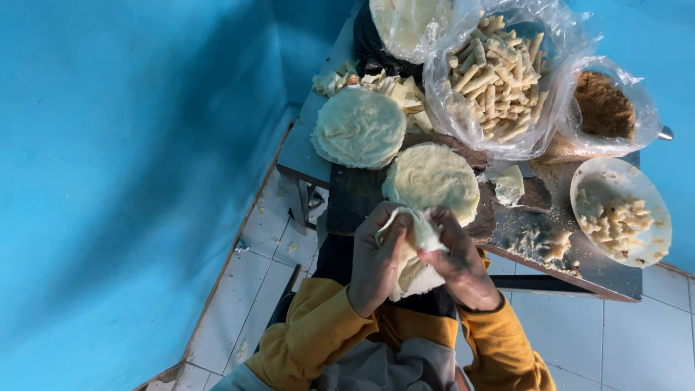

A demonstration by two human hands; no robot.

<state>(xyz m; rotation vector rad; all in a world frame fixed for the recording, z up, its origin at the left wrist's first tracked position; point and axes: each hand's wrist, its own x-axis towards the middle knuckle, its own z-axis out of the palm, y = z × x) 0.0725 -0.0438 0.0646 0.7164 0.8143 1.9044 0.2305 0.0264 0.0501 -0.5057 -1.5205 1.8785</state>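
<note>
One view only, head-mounted: it looks steeply down, close over the worktop (340, 199) edge, blue wall on the left.

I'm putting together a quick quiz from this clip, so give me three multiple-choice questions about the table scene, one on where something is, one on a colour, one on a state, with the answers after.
1. Where is the plate with filling on it?
A. At the table's right end
B. On the floor
C. Under the left stack of wrappers

2. What colour are the person's sleeves?
A. Green
B. Yellow-orange
C. White

3. What state is the wrapper in the hands?
A. Lying flat on the board
C. Rolled and bagged
B. Held up and being folded by both hands

Answers:
1 A, the plate sits at the right end, below the bag of brown crumbs.
2 B, both sleeves are yellow-orange.
3 B, the left hand and the right hand grip the pale wrapper off the board, creased between them.
</note>
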